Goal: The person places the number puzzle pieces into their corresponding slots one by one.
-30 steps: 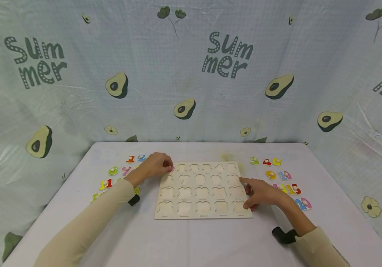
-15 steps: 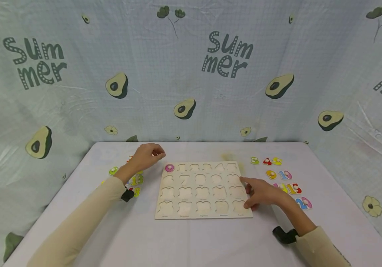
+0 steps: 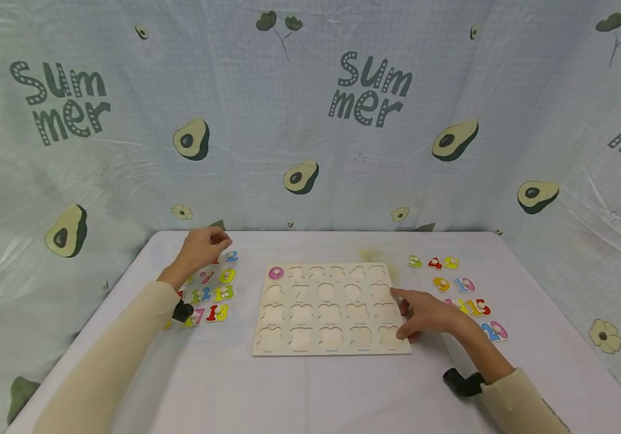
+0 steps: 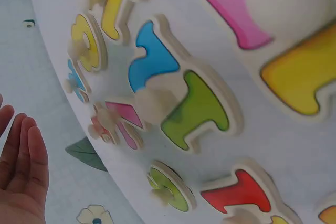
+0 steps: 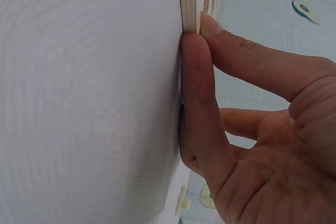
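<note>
A wooden number puzzle board [image 3: 314,308] lies on the table, its recesses bare except for the pink 0 piece [image 3: 276,273] at the top left. My right hand [image 3: 424,313] holds the board's right side. In the right wrist view the thumb [image 5: 252,53] lies over the board's edge [image 5: 191,3] and a finger presses against its side. My left hand [image 3: 196,250] hovers over the left group of number pieces, near the red 1 [image 3: 215,261] and blue 2 [image 3: 231,257]. Its fingers [image 4: 37,156] are relaxed and hold nothing.
Knobbed number pieces lie in rows left of the board, among them the 12 [image 4: 184,87] and 13 [image 3: 224,293]. More sit at right, such as the green 3 [image 3: 414,261] and orange 9 [image 3: 441,284]. A patterned curtain [image 3: 310,120] hangs behind the table.
The left hand let go of the pink 0, which now sits in the board's top-left recess. That hand then moved left to the number pieces. The right hand stayed put.
</note>
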`<action>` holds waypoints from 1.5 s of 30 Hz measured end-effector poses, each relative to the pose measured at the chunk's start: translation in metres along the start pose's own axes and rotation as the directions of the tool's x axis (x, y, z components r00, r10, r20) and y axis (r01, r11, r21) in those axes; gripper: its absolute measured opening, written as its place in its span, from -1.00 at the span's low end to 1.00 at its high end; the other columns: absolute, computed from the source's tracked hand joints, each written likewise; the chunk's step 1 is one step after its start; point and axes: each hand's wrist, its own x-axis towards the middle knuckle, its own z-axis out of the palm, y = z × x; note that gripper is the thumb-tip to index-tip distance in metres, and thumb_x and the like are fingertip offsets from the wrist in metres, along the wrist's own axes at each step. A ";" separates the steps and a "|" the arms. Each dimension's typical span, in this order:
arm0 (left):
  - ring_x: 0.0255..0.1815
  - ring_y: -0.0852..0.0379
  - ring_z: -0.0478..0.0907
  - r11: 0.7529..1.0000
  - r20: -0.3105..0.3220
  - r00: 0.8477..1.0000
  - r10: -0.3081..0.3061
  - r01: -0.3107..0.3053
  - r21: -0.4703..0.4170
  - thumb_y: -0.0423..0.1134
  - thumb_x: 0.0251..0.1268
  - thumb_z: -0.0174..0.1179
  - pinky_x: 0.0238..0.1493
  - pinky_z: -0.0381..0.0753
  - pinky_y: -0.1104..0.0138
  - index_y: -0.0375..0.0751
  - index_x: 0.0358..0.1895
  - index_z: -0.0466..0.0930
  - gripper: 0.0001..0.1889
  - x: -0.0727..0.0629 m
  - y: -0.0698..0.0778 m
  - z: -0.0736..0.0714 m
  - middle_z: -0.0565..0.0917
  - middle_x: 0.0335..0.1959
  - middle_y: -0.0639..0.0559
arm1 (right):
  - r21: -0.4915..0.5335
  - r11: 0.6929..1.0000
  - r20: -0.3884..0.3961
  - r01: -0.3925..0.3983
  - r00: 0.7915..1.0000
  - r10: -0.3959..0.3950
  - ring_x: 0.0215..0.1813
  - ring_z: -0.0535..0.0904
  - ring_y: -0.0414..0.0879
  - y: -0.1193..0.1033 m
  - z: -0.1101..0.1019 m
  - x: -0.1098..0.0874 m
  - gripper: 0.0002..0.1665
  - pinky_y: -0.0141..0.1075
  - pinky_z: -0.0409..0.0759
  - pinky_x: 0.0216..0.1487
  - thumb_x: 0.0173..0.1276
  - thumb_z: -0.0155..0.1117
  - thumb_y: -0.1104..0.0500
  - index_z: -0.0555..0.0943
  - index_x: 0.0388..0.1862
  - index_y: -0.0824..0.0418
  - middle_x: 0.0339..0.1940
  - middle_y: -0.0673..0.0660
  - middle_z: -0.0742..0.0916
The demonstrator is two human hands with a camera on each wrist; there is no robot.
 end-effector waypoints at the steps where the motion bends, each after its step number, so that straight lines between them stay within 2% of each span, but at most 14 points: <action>1: -0.08 -0.16 0.66 1.000 0.001 1.000 -0.012 0.012 -0.001 -0.17 0.52 0.18 0.03 0.64 -0.03 -0.34 -0.01 0.70 -0.73 -0.001 -0.003 -0.002 0.76 -0.11 -0.25 | -0.001 1.000 0.000 -0.001 1.000 0.001 -0.37 0.59 -0.09 0.000 0.000 0.000 0.14 -0.26 0.67 -0.27 0.12 0.62 0.24 0.21 0.60 0.40 -0.08 0.19 0.57; 6: -0.06 -0.19 0.62 0.998 -0.003 0.998 -0.059 0.059 0.007 -0.18 0.50 0.19 0.07 0.61 -0.06 -0.37 0.00 0.69 -0.71 -0.006 -0.018 -0.007 0.73 -0.07 -0.29 | -0.001 1.000 -0.002 0.003 1.000 -0.003 -0.37 0.59 -0.09 0.000 -0.001 0.000 0.14 -0.26 0.67 -0.27 0.12 0.62 0.24 0.21 0.60 0.40 -0.08 0.18 0.57; 12: -0.02 -0.21 0.59 0.991 0.066 0.990 -0.128 0.126 0.034 -0.17 0.47 0.22 0.14 0.59 -0.09 -0.41 0.03 0.69 -0.67 -0.008 -0.031 -0.009 0.71 -0.03 -0.33 | 0.005 1.000 -0.003 0.003 1.000 -0.003 -0.38 0.60 -0.09 0.001 0.000 0.000 0.14 -0.27 0.67 -0.27 0.12 0.62 0.24 0.21 0.60 0.40 -0.09 0.18 0.57; 17: 0.01 -0.21 0.60 0.985 0.138 0.976 -0.169 0.162 0.059 -0.16 0.45 0.22 0.15 0.59 -0.10 -0.39 0.08 0.70 -0.64 -0.008 -0.035 -0.009 0.71 0.05 -0.34 | 0.014 1.000 -0.003 0.005 1.000 -0.005 -0.39 0.60 -0.09 0.001 0.002 0.001 0.14 -0.26 0.67 -0.28 0.11 0.62 0.26 0.22 0.60 0.39 -0.10 0.19 0.56; 26: 0.03 -0.21 0.57 0.981 0.237 0.953 -0.187 0.167 0.101 -0.19 0.46 0.20 0.17 0.58 -0.10 -0.41 0.11 0.68 -0.65 -0.003 -0.032 -0.009 0.69 0.08 -0.35 | 0.020 1.000 -0.008 0.006 1.000 -0.006 -0.40 0.60 -0.09 0.002 0.002 0.001 0.14 -0.26 0.68 -0.29 0.10 0.62 0.26 0.22 0.60 0.39 -0.10 0.18 0.56; 30: 0.04 -0.21 0.58 0.977 0.233 0.951 -0.201 0.179 0.114 -0.22 0.48 0.20 0.21 0.57 -0.11 -0.42 0.10 0.67 -0.67 -0.003 -0.032 -0.006 0.68 0.09 -0.36 | 0.018 1.000 -0.010 0.008 1.000 -0.008 -0.40 0.60 -0.09 0.002 0.002 0.001 0.14 -0.26 0.67 -0.29 0.11 0.62 0.26 0.22 0.60 0.39 -0.10 0.18 0.56; 36: -0.01 -0.19 0.56 0.972 0.231 0.947 -0.221 0.194 0.135 -0.22 0.50 0.20 0.16 0.58 -0.08 -0.43 0.11 0.65 -0.67 -0.003 -0.034 -0.001 0.67 0.08 -0.35 | 0.018 1.000 -0.012 0.003 1.000 -0.003 -0.40 0.60 -0.09 0.002 0.003 0.000 0.14 -0.26 0.69 -0.28 0.11 0.62 0.25 0.22 0.60 0.39 -0.10 0.19 0.56; 45: -0.15 -0.10 0.58 0.974 0.209 0.956 -0.207 0.180 0.141 -0.25 0.50 0.18 -0.02 0.62 0.04 -0.45 0.06 0.67 -0.70 -0.002 -0.033 0.002 0.72 0.00 -0.32 | 0.022 1.000 -0.012 0.002 1.000 -0.002 -0.40 0.61 -0.09 0.002 0.002 0.000 0.14 -0.25 0.69 -0.28 0.11 0.62 0.25 0.22 0.60 0.38 -0.10 0.19 0.56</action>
